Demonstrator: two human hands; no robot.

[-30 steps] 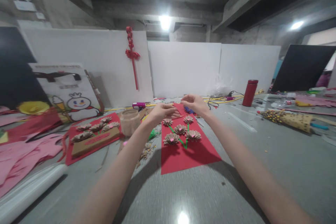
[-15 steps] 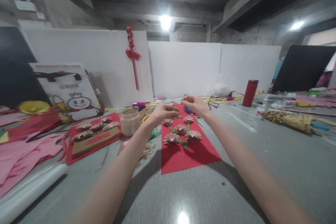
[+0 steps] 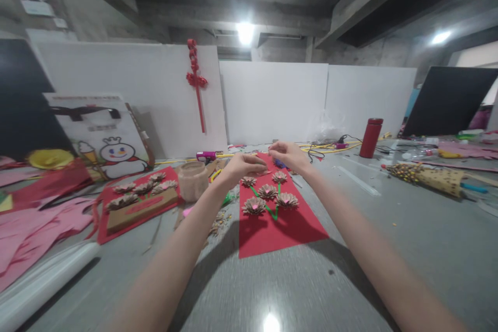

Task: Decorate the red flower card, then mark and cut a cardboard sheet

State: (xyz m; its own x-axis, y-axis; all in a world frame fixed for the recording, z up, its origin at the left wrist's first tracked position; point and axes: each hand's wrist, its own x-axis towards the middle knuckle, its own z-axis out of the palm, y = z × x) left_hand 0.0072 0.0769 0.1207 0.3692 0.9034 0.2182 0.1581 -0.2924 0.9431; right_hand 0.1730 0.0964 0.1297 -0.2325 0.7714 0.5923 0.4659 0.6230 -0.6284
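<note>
A long red sheet of paper point(image 3: 268, 241) lies on the grey table in front of me. It carries several brown layered flowers point(image 3: 287, 201) with pink centres, joined by green stems point(image 3: 275, 212). Over the sheet's far left edge is my left hand point(image 3: 244, 167), its thumb and fingers drawn together in a pinch. Across from it, my right hand point(image 3: 288, 155) hovers above the far right edge with bent, closed fingertips. Whatever either pinch holds is too small or hidden to make out. Something blue-purple point(image 3: 279, 163) lies beneath the right hand, partly covered.
Left of my arm stands a brownish jar point(image 3: 193, 181), beside a second red sheet with flowers and a cardboard strip point(image 3: 142, 211). A red bottle point(image 3: 371, 138) and a wrapped dried bouquet point(image 3: 428, 177) are on the right. A clear plastic strip point(image 3: 358, 181) lies flat.
My left fingertips have shifted slightly over the sheet. The right hand and the flowers look the same.
</note>
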